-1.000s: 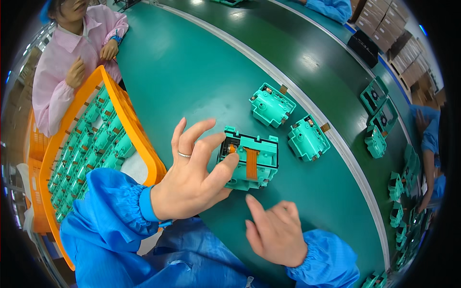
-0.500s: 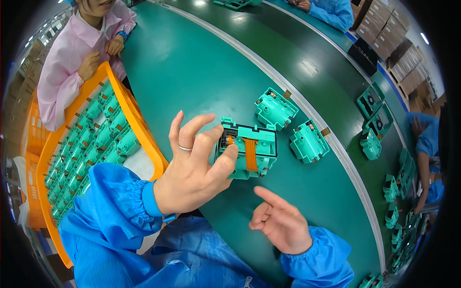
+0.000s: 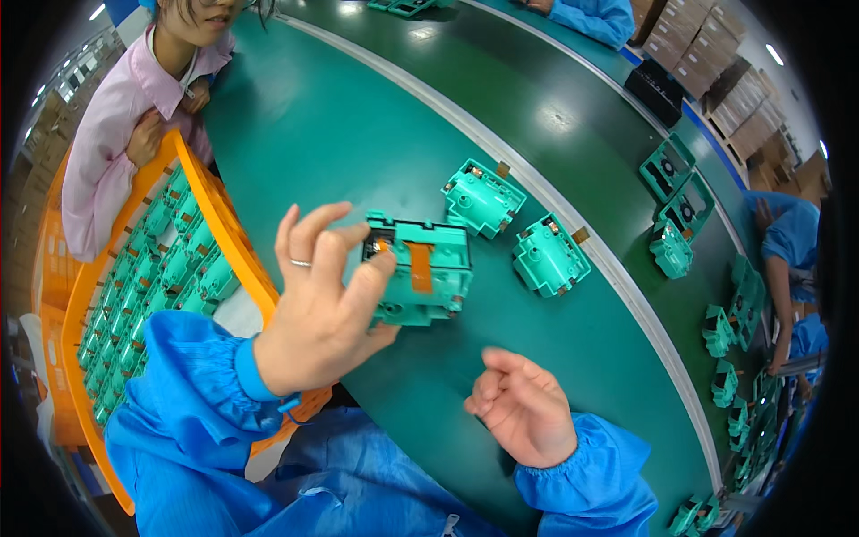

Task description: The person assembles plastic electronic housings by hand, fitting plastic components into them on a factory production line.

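My left hand (image 3: 327,300) grips a green plastic housing (image 3: 443,282) by its left end, thumb and fingers closed on it. An orange flat ribbon cable (image 3: 421,268) runs down the side of the housing, and a dark part sits near my fingertips. Held above the green work surface, the housing is tilted toward me. My right hand (image 3: 528,412) hovers apart from it, lower and to the right. Its fingers are loosely bent and apart, with nothing seen in them. Two similar housings, one (image 3: 484,199) farther back and one (image 3: 549,256) to the right, rest on the surface.
An orange crate (image 3: 210,206) at left holds several green housings in rows. Beside it leans a person in a pink smock (image 3: 125,143). A pale rail (image 3: 617,309) borders the dark green conveyor (image 3: 537,116), which carries more green parts. Other people in blue work across it.
The whole view has shifted, so surroundings appear farther left. My left hand keeps its grip on the housing. The extended index finger of my right hand has bent inward somewhat.
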`<state>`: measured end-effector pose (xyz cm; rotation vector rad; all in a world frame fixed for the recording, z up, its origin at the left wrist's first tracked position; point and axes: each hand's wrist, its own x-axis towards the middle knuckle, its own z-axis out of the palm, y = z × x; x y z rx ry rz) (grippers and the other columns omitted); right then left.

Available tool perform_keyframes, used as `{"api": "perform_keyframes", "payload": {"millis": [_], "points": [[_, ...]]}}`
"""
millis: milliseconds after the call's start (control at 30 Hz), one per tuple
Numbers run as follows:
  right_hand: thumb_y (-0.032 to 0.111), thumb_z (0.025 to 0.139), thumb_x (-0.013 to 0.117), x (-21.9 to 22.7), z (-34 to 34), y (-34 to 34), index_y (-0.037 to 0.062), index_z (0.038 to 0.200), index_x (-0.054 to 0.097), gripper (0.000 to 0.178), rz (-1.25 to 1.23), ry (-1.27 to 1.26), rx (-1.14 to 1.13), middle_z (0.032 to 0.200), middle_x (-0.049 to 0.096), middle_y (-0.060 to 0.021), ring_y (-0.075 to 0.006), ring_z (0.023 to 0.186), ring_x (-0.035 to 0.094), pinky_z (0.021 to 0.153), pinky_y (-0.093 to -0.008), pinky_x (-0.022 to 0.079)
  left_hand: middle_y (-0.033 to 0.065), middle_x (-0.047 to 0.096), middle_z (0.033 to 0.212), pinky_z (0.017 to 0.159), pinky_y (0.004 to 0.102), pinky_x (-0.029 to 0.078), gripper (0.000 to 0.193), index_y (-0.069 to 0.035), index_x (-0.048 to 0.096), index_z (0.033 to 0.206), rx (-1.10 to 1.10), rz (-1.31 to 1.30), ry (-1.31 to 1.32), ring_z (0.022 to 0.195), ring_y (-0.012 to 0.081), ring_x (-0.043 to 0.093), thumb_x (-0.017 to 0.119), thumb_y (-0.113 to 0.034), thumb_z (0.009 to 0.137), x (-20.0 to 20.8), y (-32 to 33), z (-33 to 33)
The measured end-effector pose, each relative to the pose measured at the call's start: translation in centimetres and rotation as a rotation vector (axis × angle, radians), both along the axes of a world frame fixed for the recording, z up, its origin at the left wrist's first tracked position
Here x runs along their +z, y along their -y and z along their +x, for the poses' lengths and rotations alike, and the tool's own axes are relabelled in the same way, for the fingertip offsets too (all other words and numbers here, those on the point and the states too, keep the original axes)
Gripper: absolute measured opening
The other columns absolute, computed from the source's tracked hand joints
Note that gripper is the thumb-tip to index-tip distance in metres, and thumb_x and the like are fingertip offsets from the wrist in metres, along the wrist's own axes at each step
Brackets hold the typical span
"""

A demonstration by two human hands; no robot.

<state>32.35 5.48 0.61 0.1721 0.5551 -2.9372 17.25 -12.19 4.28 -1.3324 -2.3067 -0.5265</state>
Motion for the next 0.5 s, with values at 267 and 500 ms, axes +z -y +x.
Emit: {"api": "perform_keyframes", "payload": {"millis": [267, 500], "points": [[-0.001, 0.072, 0.065, 1.7, 4.6, -4.5, 0.0000, 0.073, 0.054, 0.011, 1.517, -0.141, -0.260, 0.086, 0.063, -0.0136, -0.0166, 0.078, 0.061, 0.065, -0.0254, 0.048, 0.0118, 0.050, 0.102, 0.087, 0.0381, 0.035, 0.063, -0.005, 0.045, 0.106, -0.062, -0.091, 0.253, 0.099, 0.0344, 0.046, 0.074, -0.008, 0.050, 2.2, -0.9, -11.1], [0.000, 0.076, 0.059, 1.9, 6.8, -8.8, 0.0008, 0.076, 0.055, 0.004, 1.826, 0.036, -0.738, 0.079, 0.062, -0.0121, -0.0211, 0.072, 0.061, 0.065, -0.0284, 0.047, 0.0092, 0.044, 0.123, 0.100, 0.0384, 0.029, 0.080, -0.009, 0.036, 0.124, -0.185, -0.198, 0.620, 0.117, 0.0279, 0.039, 0.070, 0.000, 0.053, 1.7, -3.3, -14.2]]}}
